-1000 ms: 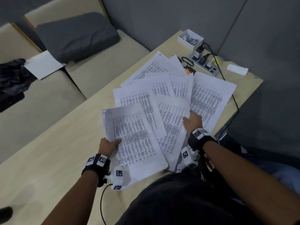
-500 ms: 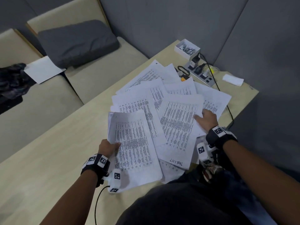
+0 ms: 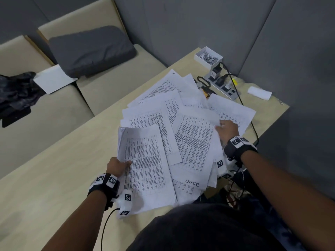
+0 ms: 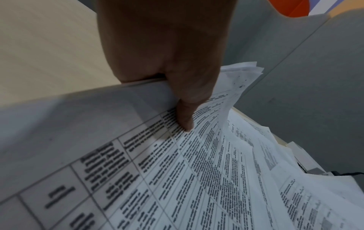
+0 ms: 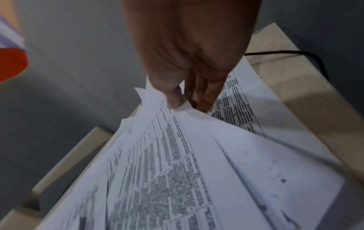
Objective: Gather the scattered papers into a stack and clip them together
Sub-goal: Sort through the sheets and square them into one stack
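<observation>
Printed white sheets lie fanned and overlapping across the pale wooden table. My left hand grips the left edge of a small bundle of sheets, thumb on top, the bundle's edge lifted off the table. My right hand pinches the far corner of several sheets at the right of the pile, thumb above and fingers beneath. A sheet marked "TASK LIST" hangs over the near table edge. A white box of metal clips stands at the table's far corner.
A power strip with plugs and a black cable lies beyond the papers, beside a folded white cloth. Left of the table is a beige bench with a grey cushion, a loose sheet and dark clothing.
My right hand has moved right and farther out, from the middle sheets to the right of the pile, dragging sheets inward. The left hand keeps its grip on its bundle.
</observation>
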Motion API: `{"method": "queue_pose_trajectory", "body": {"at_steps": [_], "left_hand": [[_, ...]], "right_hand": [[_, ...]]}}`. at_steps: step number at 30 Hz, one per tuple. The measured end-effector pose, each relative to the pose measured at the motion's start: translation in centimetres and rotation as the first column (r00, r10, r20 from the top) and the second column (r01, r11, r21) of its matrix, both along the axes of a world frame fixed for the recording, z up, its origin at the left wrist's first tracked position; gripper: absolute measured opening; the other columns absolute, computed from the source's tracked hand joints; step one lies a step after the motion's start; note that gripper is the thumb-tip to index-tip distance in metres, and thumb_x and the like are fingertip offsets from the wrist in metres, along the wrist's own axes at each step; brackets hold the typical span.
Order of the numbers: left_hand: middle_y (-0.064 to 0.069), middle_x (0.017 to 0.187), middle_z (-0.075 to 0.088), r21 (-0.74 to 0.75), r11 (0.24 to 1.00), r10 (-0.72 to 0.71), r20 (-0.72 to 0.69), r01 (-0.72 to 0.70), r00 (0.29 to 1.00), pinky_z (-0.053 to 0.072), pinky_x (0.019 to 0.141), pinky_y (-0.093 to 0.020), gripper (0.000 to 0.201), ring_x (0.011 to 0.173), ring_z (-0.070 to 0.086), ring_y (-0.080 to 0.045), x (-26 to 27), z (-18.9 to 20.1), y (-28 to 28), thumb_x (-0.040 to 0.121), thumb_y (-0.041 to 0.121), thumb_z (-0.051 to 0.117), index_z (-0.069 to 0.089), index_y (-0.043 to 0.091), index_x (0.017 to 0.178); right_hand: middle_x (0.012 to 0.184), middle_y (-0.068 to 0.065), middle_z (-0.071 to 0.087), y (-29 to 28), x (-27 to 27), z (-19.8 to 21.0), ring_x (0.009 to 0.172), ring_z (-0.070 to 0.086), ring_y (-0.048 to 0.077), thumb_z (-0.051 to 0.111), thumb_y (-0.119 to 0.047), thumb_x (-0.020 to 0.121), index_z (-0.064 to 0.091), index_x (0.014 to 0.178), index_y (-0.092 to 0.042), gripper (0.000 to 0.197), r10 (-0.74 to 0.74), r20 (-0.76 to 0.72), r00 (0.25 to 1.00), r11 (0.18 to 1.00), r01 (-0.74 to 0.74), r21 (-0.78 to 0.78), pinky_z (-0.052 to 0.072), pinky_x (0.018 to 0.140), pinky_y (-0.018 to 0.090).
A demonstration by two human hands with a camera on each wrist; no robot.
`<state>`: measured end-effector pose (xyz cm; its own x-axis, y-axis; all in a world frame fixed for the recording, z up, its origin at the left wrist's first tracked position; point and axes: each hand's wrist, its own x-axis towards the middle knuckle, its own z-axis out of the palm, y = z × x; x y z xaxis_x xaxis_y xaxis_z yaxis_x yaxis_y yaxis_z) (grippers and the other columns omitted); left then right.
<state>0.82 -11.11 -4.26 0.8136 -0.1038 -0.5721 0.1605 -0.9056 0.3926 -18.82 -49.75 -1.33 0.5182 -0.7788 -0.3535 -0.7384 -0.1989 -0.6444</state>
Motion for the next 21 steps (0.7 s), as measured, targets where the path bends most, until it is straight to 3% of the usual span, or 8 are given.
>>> {"method": "queue_pose_trajectory", "body": {"at_steps": [4,6,9,11,14,17,20,21], "left_hand": [[-0.025,0.087,0.066,-0.083,0.997,0.009,0.028,-0.006,1.0,0.046,0.059,-0.033,0.051,0.075,0.065,-0.036,0.2,0.3,-0.5,0.079,0.03,0.079,0.061,-0.014,0.097],[-0.026,0.087,0.067,-0.096,0.995,-0.012,0.034,0.015,0.999,0.045,0.055,-0.031,0.051,0.07,0.062,-0.032,0.4,0.5,-0.8,0.078,0.031,0.079,0.062,-0.013,0.093],[-0.02,0.079,0.062,-0.091,0.995,-0.03,0.026,0.032,0.999,0.043,0.054,-0.031,0.045,0.068,0.059,-0.03,0.8,0.7,-1.2,0.078,0.032,0.079,0.056,-0.006,0.084],[-0.015,0.071,0.058,-0.085,0.996,-0.032,0.011,0.033,0.999,0.043,0.054,-0.031,0.045,0.068,0.058,-0.03,0.8,0.6,-1.3,0.078,0.033,0.079,0.051,-0.001,0.075],[-0.011,0.068,0.051,-0.076,0.997,-0.011,-0.023,0.009,1.0,0.037,0.052,-0.027,0.045,0.069,0.053,-0.028,0.4,0.4,-1.2,0.079,0.031,0.078,0.045,0.002,0.072],[-0.016,0.078,0.058,-0.134,0.99,0.033,-0.078,-0.043,0.996,0.044,0.06,-0.033,0.041,0.072,0.056,-0.028,0.1,-0.3,-1.1,0.077,0.027,0.081,0.054,-0.003,0.081],[-0.02,0.079,0.063,-0.201,0.974,0.089,-0.103,-0.108,0.991,0.049,0.065,-0.038,0.038,0.07,0.059,-0.028,0.0,-1.0,-0.9,0.073,0.023,0.085,0.06,-0.004,0.08],[-0.02,0.077,0.063,-0.212,0.969,0.106,-0.111,-0.128,0.988,0.048,0.064,-0.037,0.037,0.068,0.058,-0.028,-0.2,-1.1,-0.9,0.072,0.022,0.085,0.06,-0.004,0.08]], "right_hand": [[0.121,0.011,0.067,-0.1,0.2,-0.8,0.113,0.062,0.032,0.079,-0.035,0.076,0.06,0.125,-0.011,0.058,0.028,-0.035,0.999,0.987,-0.022,0.161,0.05,0.095,0.036],[0.118,0.012,0.068,0.4,0.4,-0.2,0.112,0.062,0.031,0.084,-0.026,0.073,0.063,0.121,-0.009,0.055,0.106,-0.066,0.992,0.982,-0.094,0.162,0.05,0.092,0.033],[0.095,0.013,0.07,1.3,1.0,2.3,0.1,0.063,0.031,0.071,-0.024,0.087,0.069,0.095,-0.01,0.015,0.123,0.007,0.992,0.992,-0.123,-0.034,0.048,0.074,0.027],[0.102,0.019,0.07,1.9,1.8,5.2,0.103,0.063,0.038,0.06,-0.036,0.093,0.068,0.103,-0.004,0.034,0.133,0.053,0.99,0.967,-0.118,-0.224,0.049,0.08,0.035],[0.094,0.017,0.072,2.2,3.1,10.0,0.091,0.065,0.037,0.049,-0.054,0.093,0.067,0.098,-0.01,0.049,0.222,0.09,0.971,0.897,-0.167,-0.409,0.051,0.071,0.035],[0.107,0.004,0.073,3.1,3.7,15.7,0.1,0.065,0.024,0.047,-0.056,0.093,0.068,0.113,-0.017,0.048,0.375,0.232,0.898,0.862,-0.244,-0.445,0.053,0.084,0.034],[0.105,-0.015,0.07,4.5,4.0,20.3,0.091,0.064,-0.007,0.057,-0.041,0.095,0.068,0.117,-0.019,0.033,0.375,0.498,0.782,0.919,-0.244,-0.308,0.048,0.078,0.012],[0.106,-0.015,0.069,4.6,4.1,21.0,0.092,0.065,-0.009,0.06,-0.038,0.094,0.068,0.117,-0.018,0.032,0.329,0.596,0.733,0.944,-0.235,-0.232,0.048,0.079,0.011]]}}
